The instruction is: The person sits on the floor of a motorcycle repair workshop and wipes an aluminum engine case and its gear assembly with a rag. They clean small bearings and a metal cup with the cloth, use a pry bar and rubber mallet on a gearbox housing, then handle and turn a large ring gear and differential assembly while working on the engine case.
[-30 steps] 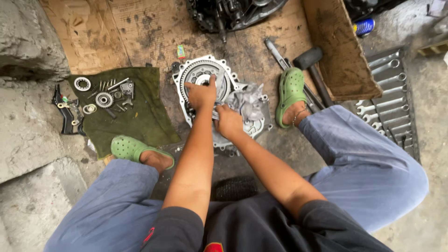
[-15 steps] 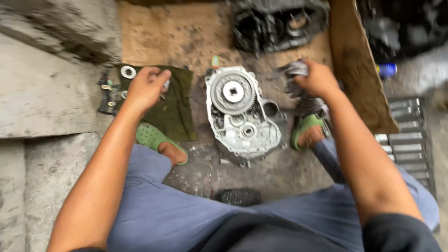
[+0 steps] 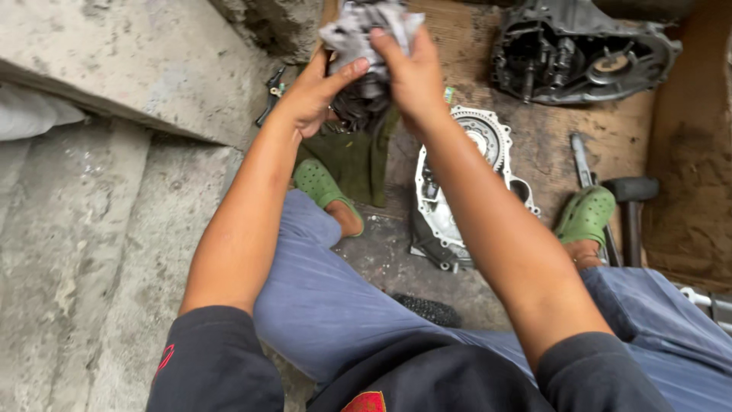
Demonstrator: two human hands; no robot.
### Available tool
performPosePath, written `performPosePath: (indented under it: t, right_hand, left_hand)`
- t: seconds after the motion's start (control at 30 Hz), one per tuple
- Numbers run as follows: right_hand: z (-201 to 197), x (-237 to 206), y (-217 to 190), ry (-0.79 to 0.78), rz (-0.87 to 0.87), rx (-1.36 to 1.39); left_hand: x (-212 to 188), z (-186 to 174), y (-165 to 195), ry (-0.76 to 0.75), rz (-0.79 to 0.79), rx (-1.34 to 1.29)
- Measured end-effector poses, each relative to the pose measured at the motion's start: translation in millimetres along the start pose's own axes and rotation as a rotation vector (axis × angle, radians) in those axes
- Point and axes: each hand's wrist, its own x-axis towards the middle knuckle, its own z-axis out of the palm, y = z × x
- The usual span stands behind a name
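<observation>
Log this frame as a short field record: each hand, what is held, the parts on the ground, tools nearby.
left hand: raised, cupping a dark round part from below
right hand: raised, pressing a dirty grey rag onto that part
ground, between feet: silver gear housing cover, gear ring facing up
ground, far: dark gearbox casing on brown board
cloth: green cloth under the hands
tools: black mallet beside right foot
footwear: green clogs

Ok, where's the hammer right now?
In the head view the hammer lies on the ground at the right, just right of the person's green clog and beside the long metal tool.
</observation>
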Motion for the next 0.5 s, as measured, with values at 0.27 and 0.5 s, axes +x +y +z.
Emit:
performPosePath:
  t: [0.27,0.5]
  right_hand:
    - [6,-14,55,-0.188,0.022,-0.677]
    - [-186,-144,95,0.258,0.301,-0.802]
  left_hand:
    - [25,-141,-19,0.392,0.271,0.467]
    - [-6,-262,-60,0.379,0.069,0.616]
